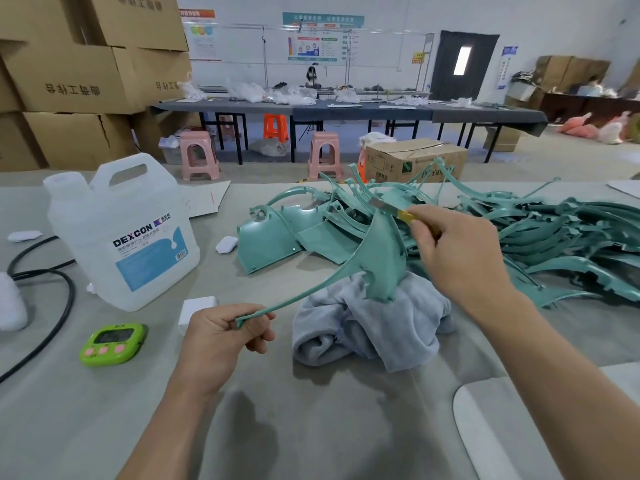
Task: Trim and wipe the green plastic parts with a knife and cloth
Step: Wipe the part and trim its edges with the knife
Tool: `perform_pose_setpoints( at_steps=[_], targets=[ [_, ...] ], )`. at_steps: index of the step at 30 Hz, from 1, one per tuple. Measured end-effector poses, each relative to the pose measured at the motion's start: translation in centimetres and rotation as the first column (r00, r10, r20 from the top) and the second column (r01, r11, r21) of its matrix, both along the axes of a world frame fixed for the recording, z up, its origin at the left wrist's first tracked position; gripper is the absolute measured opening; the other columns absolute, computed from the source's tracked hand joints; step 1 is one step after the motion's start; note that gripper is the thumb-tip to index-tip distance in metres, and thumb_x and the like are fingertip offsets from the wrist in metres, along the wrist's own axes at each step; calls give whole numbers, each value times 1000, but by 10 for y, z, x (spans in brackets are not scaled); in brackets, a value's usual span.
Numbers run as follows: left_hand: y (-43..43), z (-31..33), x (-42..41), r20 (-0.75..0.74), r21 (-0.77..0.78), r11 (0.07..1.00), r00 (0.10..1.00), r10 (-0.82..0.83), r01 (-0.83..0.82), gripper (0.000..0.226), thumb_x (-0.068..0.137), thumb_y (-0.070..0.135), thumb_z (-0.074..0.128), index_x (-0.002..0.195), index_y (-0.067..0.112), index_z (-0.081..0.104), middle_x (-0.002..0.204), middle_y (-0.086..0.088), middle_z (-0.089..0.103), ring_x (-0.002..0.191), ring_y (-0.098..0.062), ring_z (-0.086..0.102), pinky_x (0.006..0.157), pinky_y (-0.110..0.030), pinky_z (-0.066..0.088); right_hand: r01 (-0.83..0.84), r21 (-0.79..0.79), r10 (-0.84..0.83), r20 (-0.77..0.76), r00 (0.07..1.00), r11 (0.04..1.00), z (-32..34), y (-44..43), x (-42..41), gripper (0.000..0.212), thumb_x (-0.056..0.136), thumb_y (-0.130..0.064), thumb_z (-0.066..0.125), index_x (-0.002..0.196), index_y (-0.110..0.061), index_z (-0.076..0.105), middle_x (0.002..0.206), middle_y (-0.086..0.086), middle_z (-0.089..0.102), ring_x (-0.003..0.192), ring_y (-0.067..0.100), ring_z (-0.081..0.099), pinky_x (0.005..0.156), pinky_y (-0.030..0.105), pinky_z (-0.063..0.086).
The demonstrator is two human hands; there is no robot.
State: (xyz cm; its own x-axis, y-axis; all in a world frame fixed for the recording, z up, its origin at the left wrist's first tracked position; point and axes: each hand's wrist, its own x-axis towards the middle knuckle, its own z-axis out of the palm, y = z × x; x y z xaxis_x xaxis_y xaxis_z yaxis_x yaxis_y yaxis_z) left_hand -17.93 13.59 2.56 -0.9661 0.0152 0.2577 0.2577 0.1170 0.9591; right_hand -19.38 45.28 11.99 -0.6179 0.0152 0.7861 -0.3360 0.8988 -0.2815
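Observation:
My left hand pinches the thin lower end of a curved green plastic part, which rises to the right above the table. My right hand grips a yellow-handled knife. Its metal blade lies against the part's upper tip. A crumpled grey cloth lies on the table just under the part's wide end. A big pile of green plastic parts covers the table behind and to the right of my right hand. Flat green panels lie at the pile's left edge.
A large white DEXCON jug stands at the left. A green timer, a small white box and a black cable lie near it. A white tray edge shows at the lower right.

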Motion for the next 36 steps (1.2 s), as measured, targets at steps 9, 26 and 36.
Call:
perform_pose_setpoints(
  at_steps=[9,26,36],
  targets=[
    [-2,0,1,-17,-4,1000,1000,-24,24,36,88,-8,66,78,24,81,65,-11,71,48,-16,61,51,-21,51,-196,-21,196,53,979,980,1,-4,12,25,92,-27,59,116,-37,60,80,-5,70,67,12,60,62,28,50],
    [-1,-2,2,-1,19,1000,1000,4,-4,32,90,-2,67,79,25,81,66,-10,72,49,-16,61,52,-20,51,-144,-76,154,158,975,987,2,-14,13,15,94,-23,65,101,-31,76,60,-8,65,55,8,57,54,17,43],
    [0,-3,2,147,39,989,980,134,-142,16,86,5,76,74,14,80,67,-11,73,49,-13,59,52,-20,51,382,-416,-170,463,870,825,-47,24,12,23,87,-23,63,65,-24,72,52,-10,63,53,15,56,55,28,45]
  ],
)
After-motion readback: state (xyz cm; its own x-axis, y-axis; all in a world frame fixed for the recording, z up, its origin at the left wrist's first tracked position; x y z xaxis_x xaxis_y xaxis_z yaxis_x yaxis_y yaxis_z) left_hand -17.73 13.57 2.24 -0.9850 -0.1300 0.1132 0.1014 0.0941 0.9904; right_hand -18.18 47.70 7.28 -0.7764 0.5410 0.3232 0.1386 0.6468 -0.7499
